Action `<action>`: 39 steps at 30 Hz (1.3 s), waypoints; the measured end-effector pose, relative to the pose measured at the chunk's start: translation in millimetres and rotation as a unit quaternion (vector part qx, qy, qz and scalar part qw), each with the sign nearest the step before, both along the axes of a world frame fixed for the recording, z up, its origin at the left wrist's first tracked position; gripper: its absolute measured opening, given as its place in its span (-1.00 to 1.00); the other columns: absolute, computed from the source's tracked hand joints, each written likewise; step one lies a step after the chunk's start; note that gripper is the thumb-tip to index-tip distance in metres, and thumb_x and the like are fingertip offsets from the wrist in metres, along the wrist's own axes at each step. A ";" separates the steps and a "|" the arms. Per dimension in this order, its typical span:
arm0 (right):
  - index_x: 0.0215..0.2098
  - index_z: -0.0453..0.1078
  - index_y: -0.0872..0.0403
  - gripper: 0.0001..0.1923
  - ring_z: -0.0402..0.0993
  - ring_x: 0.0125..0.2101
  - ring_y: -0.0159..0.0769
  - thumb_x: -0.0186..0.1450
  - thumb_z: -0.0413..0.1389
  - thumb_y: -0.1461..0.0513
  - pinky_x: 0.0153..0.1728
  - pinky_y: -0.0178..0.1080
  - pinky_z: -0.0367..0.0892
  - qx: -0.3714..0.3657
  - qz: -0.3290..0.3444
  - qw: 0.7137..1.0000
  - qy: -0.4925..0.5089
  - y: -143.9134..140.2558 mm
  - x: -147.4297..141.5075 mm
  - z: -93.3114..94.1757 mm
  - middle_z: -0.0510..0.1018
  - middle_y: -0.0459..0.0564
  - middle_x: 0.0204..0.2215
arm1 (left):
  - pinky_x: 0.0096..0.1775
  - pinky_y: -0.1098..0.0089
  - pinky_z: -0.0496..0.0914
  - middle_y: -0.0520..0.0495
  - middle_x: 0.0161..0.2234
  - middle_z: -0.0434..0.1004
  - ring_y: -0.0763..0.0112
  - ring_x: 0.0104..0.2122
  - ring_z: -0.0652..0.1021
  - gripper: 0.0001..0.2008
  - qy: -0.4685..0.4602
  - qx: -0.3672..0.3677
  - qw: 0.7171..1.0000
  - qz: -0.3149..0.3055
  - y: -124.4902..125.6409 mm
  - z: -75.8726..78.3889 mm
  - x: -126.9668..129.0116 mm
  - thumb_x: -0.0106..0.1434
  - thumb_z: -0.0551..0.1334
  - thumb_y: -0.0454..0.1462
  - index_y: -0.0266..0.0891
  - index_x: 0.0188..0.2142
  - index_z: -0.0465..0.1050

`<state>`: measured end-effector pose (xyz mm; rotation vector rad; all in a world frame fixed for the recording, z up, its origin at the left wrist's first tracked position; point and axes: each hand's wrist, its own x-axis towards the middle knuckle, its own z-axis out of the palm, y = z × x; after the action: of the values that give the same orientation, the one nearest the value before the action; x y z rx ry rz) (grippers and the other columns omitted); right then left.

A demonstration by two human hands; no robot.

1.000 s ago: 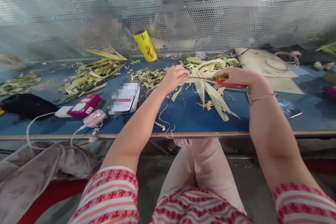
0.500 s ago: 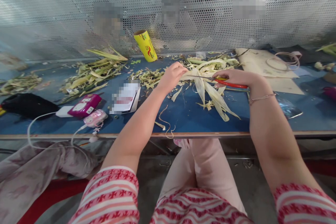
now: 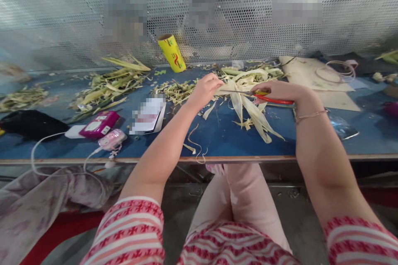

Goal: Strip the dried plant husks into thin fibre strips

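Pale corn husk (image 3: 239,98), light, limp and easily torn, lies on the blue counter (image 3: 217,132), pinched at its end by the left hand (image 3: 203,90). Right hand (image 3: 280,91) grips red-handled scissors (image 3: 264,96), whose blades point at the husk; it is best held near the thick base.

— Where is there room on the blue table (image 3: 224,138)?

— Lower centre of the frame, between the two forearms: bare but for a few thin husk strips (image 3: 196,145).

— And towards the left?

— Crowded. A phone (image 3: 148,114), a magenta box (image 3: 99,124) and a pink gadget (image 3: 112,139) with its cable lie there.

— Farther back?

— Husk piles (image 3: 107,85), a yellow roll (image 3: 171,53), then the perforated screen (image 3: 62,16) closes the top of the frame.
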<state>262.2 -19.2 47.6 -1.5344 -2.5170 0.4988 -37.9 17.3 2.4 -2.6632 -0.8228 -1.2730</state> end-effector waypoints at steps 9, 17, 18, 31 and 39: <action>0.10 0.52 -0.13 -0.33 0.53 -0.02 0.09 0.12 0.19 -0.22 -0.03 0.06 0.41 0.023 0.011 1.000 0.004 6.2 3.6 -3.9 0.58 0.03 0.07 | -0.12 0.32 0.38 -0.12 -0.23 0.53 0.40 -0.20 0.52 -0.80 -0.011 -0.015 1.000 -0.016 1.3 -0.8 0.0 0.38 0.12 -0.32 -0.21 -0.22 0.55; 0.05 0.55 -0.12 -0.36 0.53 -0.03 0.03 0.11 0.22 -0.21 -0.05 -0.01 0.41 0.033 0.012 0.999 0.002 6.4 4.4 -4.3 0.59 0.01 0.06 | -0.12 0.33 0.38 -0.10 -0.24 0.53 0.40 -0.22 0.51 -0.82 -0.013 -0.023 1.000 -0.011 1.5 0.3 -1.3 0.38 0.14 -0.30 -0.20 -0.24 0.55; 0.06 0.54 -0.11 -0.35 0.53 -0.04 0.01 0.11 0.22 -0.21 -0.06 -0.02 0.41 0.030 0.011 0.999 0.005 7.1 5.5 -4.4 0.59 0.01 0.05 | -0.11 0.32 0.38 -0.10 -0.24 0.52 0.39 -0.21 0.51 -0.82 -0.014 -0.023 1.000 -0.004 2.7 0.3 -2.8 0.37 0.14 -0.31 -0.20 -0.23 0.55; 0.21 0.36 0.20 -0.36 0.40 0.10 0.19 0.19 0.19 0.13 0.08 0.09 0.31 0.150 -0.300 0.942 -0.012 15.7 -0.2 -13.2 0.51 0.32 0.06 | -0.04 0.30 0.43 -0.20 -0.16 0.55 0.34 -0.20 0.54 -0.61 -0.155 -0.194 0.956 0.156 11.9 6.5 -5.6 0.15 0.14 -0.55 -0.34 -0.06 0.53; -0.14 0.45 0.06 -0.71 0.52 -0.17 -0.13 0.25 0.14 0.08 -0.11 -0.04 0.48 0.211 -0.108 0.915 0.326 1.2 -78.2 -29.6 0.57 0.13 -0.14 | -0.02 0.28 0.43 -0.13 -0.13 0.63 0.34 -0.17 0.58 -0.50 -0.314 -0.357 0.878 0.053 -11.9 18.5 14.9 0.03 0.10 -0.53 -0.31 -0.06 0.56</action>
<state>184.0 -18.0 18.0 -1.1986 -1.7733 0.3285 -23.1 5.5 20.9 -2.5721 -1.7999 -2.1962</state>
